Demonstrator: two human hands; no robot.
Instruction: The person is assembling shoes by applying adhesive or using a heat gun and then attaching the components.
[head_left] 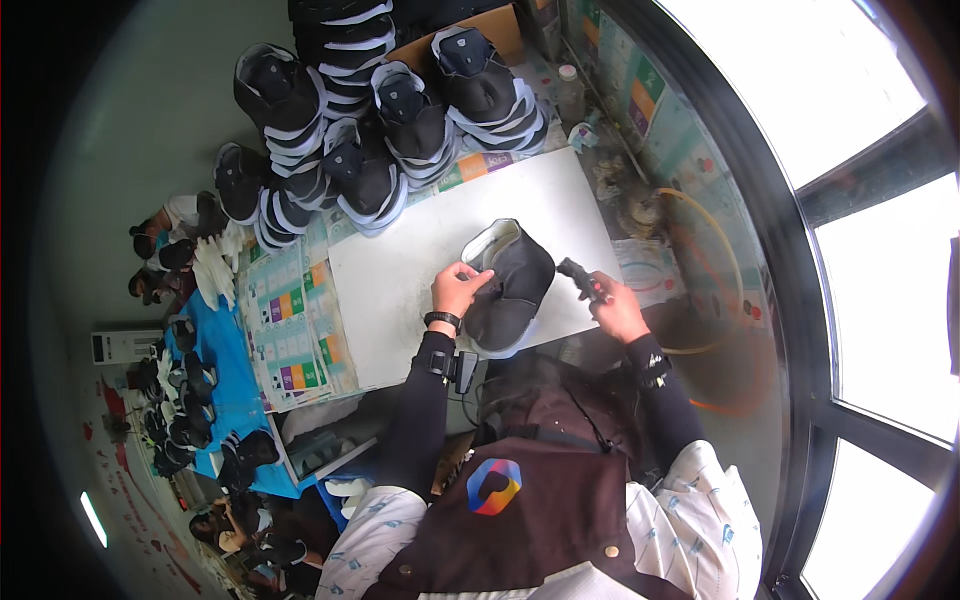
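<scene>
A black shoe upper with a pale lining lies on the white board in front of me, its opening toward the far side. My left hand is closed on the left edge of its opening, thumb and fingers pinching the material. To the right of the upper, and apart from it, my right hand grips a black air gun. The gun's tip points left toward the upper.
Stacks of black shoe uppers with pale edges stand along the far side. A small bottle stands at the far right corner, and an orange hose curves by the window wall. Other people and a blue table are at left.
</scene>
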